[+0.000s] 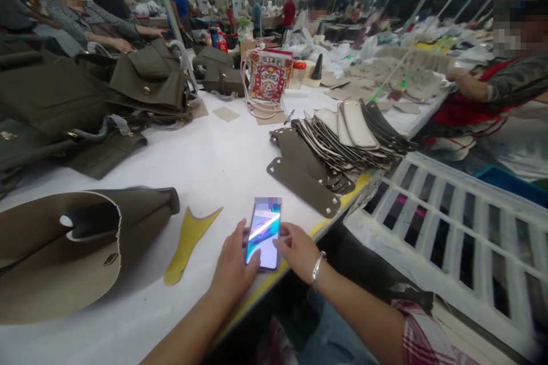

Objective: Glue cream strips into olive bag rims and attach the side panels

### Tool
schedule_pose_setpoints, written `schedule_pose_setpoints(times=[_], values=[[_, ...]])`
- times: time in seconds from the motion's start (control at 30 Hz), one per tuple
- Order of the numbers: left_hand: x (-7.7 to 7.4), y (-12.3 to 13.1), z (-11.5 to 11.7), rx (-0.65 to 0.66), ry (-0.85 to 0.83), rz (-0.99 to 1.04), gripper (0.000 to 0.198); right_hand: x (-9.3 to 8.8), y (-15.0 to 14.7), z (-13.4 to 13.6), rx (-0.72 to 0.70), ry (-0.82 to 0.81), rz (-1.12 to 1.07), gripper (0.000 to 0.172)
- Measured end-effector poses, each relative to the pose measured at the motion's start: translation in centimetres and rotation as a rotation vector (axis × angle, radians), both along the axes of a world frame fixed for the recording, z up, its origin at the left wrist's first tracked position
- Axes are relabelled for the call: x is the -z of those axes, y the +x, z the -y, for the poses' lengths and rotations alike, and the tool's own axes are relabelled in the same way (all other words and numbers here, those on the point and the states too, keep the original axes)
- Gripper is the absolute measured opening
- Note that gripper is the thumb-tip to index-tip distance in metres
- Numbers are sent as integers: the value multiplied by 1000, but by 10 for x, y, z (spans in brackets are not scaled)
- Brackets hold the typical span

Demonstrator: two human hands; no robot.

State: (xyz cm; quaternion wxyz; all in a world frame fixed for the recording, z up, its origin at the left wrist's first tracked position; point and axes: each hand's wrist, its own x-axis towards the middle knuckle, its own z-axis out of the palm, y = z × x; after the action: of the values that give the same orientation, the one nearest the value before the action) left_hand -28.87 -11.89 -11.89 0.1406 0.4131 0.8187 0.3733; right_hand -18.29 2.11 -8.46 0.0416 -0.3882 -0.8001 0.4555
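Phone [264,239], one, screen lit, at near edge of white table [205,159]; your left hand [232,262] and right hand [300,248], half-curled, hold its sides. Yellow piece [187,248]: nine o'clock from it. Curved pieces [357,125], piled: one o'clock.

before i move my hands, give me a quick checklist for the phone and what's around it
1. Phone steadied from both sides: ok, left hand and right hand hold its edges.
2. Screen lit: ok, it glows with a bright stripe across it.
3. Top of the screen readable: cannot tell, it is blurred out.
4. Yellow piece apart from the left hand: ok, there is bare white table between them.
5. Dark straps apart from the phone: ok, they lie beyond it, to the right.
6. Phone well away from the table's near edge: not ok, its lower end looks close to the yellow border.
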Motion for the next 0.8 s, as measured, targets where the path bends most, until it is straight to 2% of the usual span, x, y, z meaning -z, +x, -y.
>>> schedule_pose_setpoints(times=[0.13,0.23,0.47,0.57,0.67,0.8], values=[[-1,-5,-2,-61,-4,144,60,-1,-7,-1,-52,90,128,52],[-1,-6,-4,-79,-5,170,58,3,-13,-5,-95,175,189,57],[0,-7,-6,-84,-13,129,52,3,-33,-29,-159,286,327,43],[-3,-8,-6,-85,-25,128,49,3,-39,-40,-176,257,358,48],[-6,-9,-5,-83,-32,133,47,4,-34,-39,-175,258,337,48],[-7,-10,-4,-76,-36,108,48,2,-17,-26,-171,214,240,31]])
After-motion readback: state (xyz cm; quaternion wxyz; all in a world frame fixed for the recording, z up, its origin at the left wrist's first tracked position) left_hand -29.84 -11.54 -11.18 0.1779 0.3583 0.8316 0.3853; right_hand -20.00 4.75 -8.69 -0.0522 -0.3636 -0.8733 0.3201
